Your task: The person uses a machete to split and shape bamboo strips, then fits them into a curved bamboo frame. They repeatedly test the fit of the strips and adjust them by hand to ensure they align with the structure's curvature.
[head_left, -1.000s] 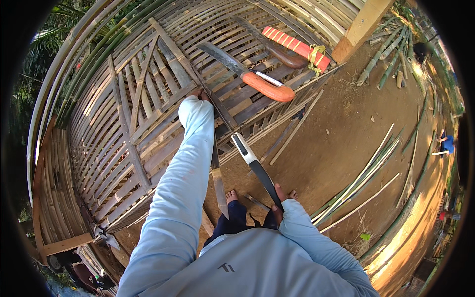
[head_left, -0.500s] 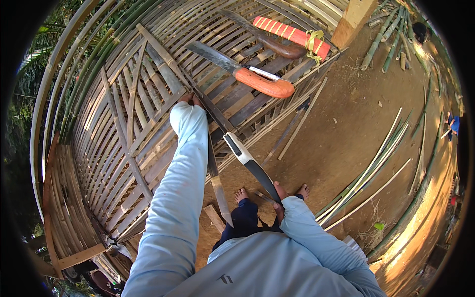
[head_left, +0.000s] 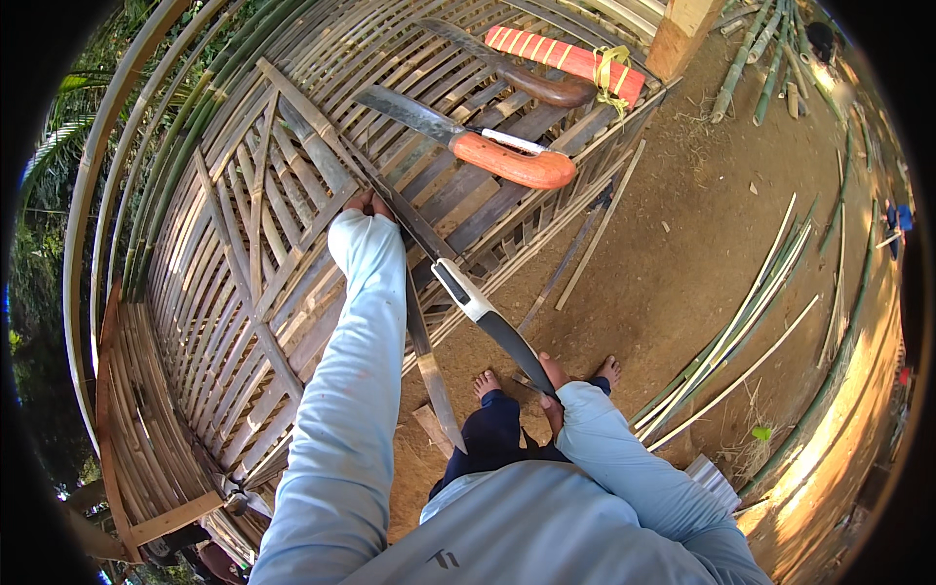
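Observation:
My right hand (head_left: 553, 386) is wrapped around the rear end of a hand saw's white-and-black handle (head_left: 476, 302), low in front of my legs. The dark saw blade (head_left: 417, 230) runs up and left from it, across the bamboo slats. At the far end of the blade, my left hand (head_left: 370, 203) is closed on a bamboo slat, its fingers partly hidden by the cuff. Beside my left forearm, a long narrow slat (head_left: 435, 380) sticks out toward my legs. A machete with an orange-brown wooden handle (head_left: 512, 161) lies on the slatted bamboo surface (head_left: 322, 253).
Beyond the machete lie a second, brown-handled blade (head_left: 546, 86) and a red sheath (head_left: 561, 60) tied with yellow strips. A wooden post (head_left: 680, 39) stands at the far edge. Thin bamboo strips (head_left: 736, 322) and green poles (head_left: 763, 68) lie on the dirt ground to the right.
The view has shifted slightly. Both hands keep nearly the same places, the left on the slat and the right on the saw handle; the saw has barely moved.

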The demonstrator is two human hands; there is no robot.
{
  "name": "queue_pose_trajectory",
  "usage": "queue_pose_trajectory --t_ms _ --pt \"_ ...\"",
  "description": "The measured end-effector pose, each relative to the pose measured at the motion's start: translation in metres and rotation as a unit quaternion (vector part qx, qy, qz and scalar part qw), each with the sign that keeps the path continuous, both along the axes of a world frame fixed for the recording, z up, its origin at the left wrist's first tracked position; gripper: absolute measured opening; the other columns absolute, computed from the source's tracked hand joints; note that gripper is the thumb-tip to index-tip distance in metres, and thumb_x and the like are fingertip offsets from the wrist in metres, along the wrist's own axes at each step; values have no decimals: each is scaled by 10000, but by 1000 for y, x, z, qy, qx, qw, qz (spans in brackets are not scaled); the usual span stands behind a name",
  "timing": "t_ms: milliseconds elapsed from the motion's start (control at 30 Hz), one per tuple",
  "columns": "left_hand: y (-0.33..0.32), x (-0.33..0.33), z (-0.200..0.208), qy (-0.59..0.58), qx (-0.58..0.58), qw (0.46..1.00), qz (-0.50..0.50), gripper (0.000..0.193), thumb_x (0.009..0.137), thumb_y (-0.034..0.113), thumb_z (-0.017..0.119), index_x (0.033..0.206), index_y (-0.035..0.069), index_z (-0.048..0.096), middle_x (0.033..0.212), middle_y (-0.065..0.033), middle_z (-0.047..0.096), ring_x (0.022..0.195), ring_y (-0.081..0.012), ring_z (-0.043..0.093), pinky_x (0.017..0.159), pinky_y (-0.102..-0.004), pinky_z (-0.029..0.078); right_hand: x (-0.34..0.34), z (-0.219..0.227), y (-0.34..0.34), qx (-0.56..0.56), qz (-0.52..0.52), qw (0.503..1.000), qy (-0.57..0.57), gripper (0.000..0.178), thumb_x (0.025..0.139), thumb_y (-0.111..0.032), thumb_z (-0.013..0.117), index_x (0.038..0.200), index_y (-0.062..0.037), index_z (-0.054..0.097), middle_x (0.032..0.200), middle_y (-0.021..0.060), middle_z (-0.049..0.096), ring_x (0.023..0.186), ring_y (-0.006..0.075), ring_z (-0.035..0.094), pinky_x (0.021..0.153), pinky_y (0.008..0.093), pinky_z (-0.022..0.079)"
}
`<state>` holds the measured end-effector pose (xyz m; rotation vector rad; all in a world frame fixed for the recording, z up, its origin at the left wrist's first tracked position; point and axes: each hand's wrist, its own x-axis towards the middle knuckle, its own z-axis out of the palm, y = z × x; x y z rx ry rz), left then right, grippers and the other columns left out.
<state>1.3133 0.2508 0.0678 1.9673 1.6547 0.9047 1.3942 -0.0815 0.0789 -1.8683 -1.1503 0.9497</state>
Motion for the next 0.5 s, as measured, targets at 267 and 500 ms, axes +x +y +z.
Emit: queue_pose_trajectory --t_ms 267,500 --pt "0 1 0 -9 4 1000 -3 280 948 266 606 1047 34 728 827 -165 718 735 -284 687 738 -368 522 0 -6 15 6 9 1000 -10 595 936 -13 542 1498 -117 373 850 144 574 700 283 556 710 365 469" --pt "-2 3 5 -6 1 1000 4 265 943 252 618 1029 29 730 815 -157 719 714 -264 684 718 -354 519 -2 -13 11 15 -2 1000 0 591 933 -8 542 1492 -110 380 835 139 568 689 281 551 705 362 468"
